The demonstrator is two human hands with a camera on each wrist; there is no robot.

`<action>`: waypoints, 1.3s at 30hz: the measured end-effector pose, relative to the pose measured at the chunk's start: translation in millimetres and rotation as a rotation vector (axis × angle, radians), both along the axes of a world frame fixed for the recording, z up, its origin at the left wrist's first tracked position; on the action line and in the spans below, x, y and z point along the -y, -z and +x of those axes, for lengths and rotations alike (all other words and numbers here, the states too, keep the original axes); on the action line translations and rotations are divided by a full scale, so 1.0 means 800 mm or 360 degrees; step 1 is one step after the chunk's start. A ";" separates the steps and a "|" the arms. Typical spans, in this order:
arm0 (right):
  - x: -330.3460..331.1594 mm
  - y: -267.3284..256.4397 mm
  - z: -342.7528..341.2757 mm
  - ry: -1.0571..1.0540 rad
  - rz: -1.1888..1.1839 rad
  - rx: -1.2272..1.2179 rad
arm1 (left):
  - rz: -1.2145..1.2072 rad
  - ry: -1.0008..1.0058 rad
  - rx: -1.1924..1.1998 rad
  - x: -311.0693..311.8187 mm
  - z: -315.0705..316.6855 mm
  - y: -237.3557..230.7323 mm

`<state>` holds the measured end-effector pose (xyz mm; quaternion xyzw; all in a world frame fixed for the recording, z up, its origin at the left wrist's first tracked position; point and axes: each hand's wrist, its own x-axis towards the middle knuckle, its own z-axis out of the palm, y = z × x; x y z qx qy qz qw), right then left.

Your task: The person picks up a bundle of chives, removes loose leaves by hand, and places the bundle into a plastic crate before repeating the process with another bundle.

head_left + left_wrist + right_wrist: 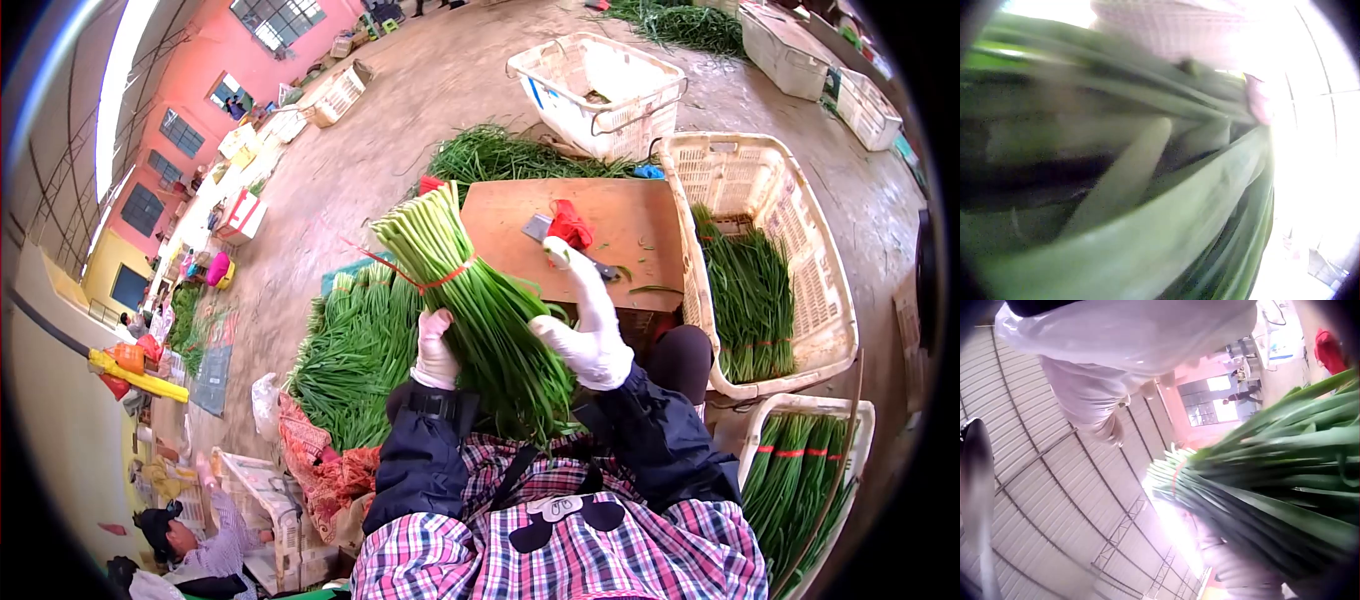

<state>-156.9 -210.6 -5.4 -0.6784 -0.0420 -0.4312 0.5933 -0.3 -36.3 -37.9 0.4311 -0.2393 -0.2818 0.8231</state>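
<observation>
A thick bundle of garlic chives point(478, 290) is tilted in front of me, pale cut ends up and leaves down toward my lap. My left hand point(436, 352), in a whitish glove, grips it from the left, below the red tie point(445, 276). One thin end of that tie sticks out to the upper left. My right hand point(593, 328) is white-gloved and spread to the right of the bundle, thumb toward the leaves, with nothing in it. In the right wrist view the bound stalks point(1175, 478) are in sharp view; blurred leaves point(1141, 219) fill the left wrist view.
A brown board point(620, 215) bears a flat metal blade point(537, 228) and red ties point(569, 224). More chives point(360, 350) lie at left. White crates point(815, 290) with chives stand at right; another crate point(600, 100) is behind the board. Someone point(200, 545) works at lower left.
</observation>
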 end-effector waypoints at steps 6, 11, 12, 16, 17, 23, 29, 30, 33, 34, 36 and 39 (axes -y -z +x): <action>-0.031 0.066 0.028 -0.0504 0.0423 -0.0136 | 0.0159 -0.0093 -0.0126 0.025 -0.036 -0.040; -0.031 0.037 0.001 -0.0293 0.0110 -0.0196 | -0.0009 0.0114 -0.0238 0.042 -0.044 -0.071; -0.025 0.019 -0.003 -0.0288 0.0144 -0.0204 | -0.0145 0.0176 -0.0297 0.051 -0.044 -0.079; 0.006 -0.017 0.000 -0.0449 0.0606 0.0110 | 0.0024 0.0096 0.0142 0.105 -0.045 -0.124; 0.017 -0.018 0.009 -0.0450 0.0713 0.0223 | 0.0138 -0.0039 0.0500 0.126 -0.058 -0.142; 0.139 -0.057 -0.016 -0.0557 0.1262 0.0642 | 0.0399 -0.0138 0.1834 0.242 -0.111 -0.178; 0.319 -0.059 -0.143 0.0024 0.1167 0.0210 | 0.1051 0.1131 0.1665 0.292 -0.133 -0.061; 0.355 -0.050 -0.176 0.0055 0.1108 -0.0019 | 0.1356 0.1534 0.1919 0.298 -0.122 -0.050; 0.428 -0.015 -0.256 0.0383 0.0912 -0.0169 | 0.1228 0.1688 0.1960 0.319 -0.088 -0.018; 0.458 0.001 -0.292 0.0406 0.0886 -0.0402 | 0.1167 0.1665 0.1706 0.333 -0.073 -0.010; 0.500 0.037 -0.345 0.0458 0.0855 -0.0678 | 0.1060 0.1512 0.1709 0.370 -0.051 0.006; 0.520 0.070 -0.344 0.0498 0.0912 -0.0743 | 0.0923 0.1319 0.1998 0.432 -0.046 0.026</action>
